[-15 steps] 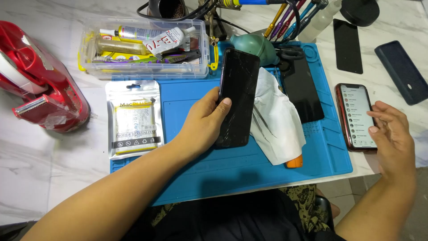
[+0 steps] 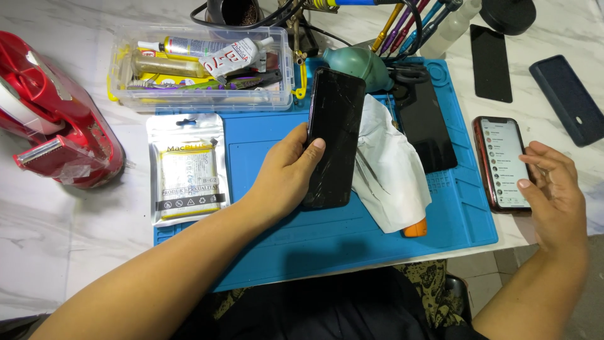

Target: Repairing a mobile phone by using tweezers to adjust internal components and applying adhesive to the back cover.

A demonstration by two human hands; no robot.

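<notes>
1. Two phones in hand over a white marble desk [image 2: 82, 239]; blue work mat [image 2: 352, 239] spread along its near edge.
2. Red tape dispenser [image 2: 53, 126] at the left edge; clear plastic box [image 2: 201, 97] of glue tubes at the mat's far left corner.
3. Black cracked phone [image 2: 333, 135] lifted over the mat's middle, clamped in the left hand [image 2: 286, 173], thumb on the glass; back still closed, so opening seemingly not begun.
4. White cloth [image 2: 390, 170] just right of it, partly covering a dark screen panel [image 2: 428, 129].
5. Foil battery pouch [image 2: 189, 170] unopened on the mat's left edge: replacement judged still ahead.
6. Lit red-edged phone [image 2: 503, 164] flat off the mat's right edge, right hand [image 2: 557, 195] open, fingers touching its side, thumb at the screen.
</notes>
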